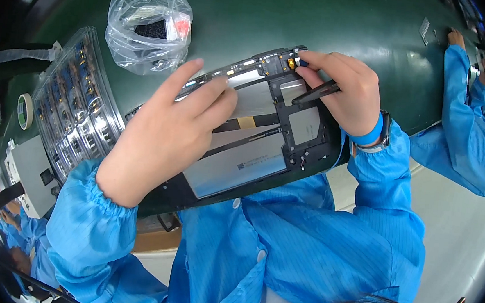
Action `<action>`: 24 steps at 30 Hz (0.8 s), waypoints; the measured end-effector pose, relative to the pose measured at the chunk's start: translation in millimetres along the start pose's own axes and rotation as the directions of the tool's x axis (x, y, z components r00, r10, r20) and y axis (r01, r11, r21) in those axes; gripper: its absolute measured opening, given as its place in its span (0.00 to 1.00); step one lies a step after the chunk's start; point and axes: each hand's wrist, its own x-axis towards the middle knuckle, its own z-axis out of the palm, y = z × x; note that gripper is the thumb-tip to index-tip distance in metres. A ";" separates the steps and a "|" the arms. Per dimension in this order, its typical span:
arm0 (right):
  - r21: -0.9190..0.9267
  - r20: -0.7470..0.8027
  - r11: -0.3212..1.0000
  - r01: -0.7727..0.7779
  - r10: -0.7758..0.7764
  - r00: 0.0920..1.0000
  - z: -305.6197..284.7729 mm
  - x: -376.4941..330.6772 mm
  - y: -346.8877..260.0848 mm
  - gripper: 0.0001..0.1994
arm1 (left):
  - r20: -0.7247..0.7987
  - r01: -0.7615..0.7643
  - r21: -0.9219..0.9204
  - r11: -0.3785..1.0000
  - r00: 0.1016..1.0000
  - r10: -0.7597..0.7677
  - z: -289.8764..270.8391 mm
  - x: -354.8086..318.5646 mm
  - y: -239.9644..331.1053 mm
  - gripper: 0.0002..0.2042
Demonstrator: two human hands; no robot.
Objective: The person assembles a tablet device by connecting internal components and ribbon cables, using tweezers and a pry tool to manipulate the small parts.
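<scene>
The left hand (166,129) lies with fingers spread flat on the opened tablet (254,147). At two o'clock, the right hand (342,91) pinches black tweezers (315,93) at the tablet's upper corner. A clear parts tray (74,106) sits at nine o'clock on the table (337,20).

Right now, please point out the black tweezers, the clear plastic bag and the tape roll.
black tweezers (316,92), head view, middle of the shaft.
clear plastic bag (148,25), head view, its front.
tape roll (24,110), head view, its rim.
</scene>
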 end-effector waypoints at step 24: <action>0.082 -0.163 0.992 0.099 -0.085 0.983 -13.9 4.0 -4.7 0.14 | 0.058 0.000 0.080 0.997 0.998 -0.005 1.7 20.5 8.8 0.14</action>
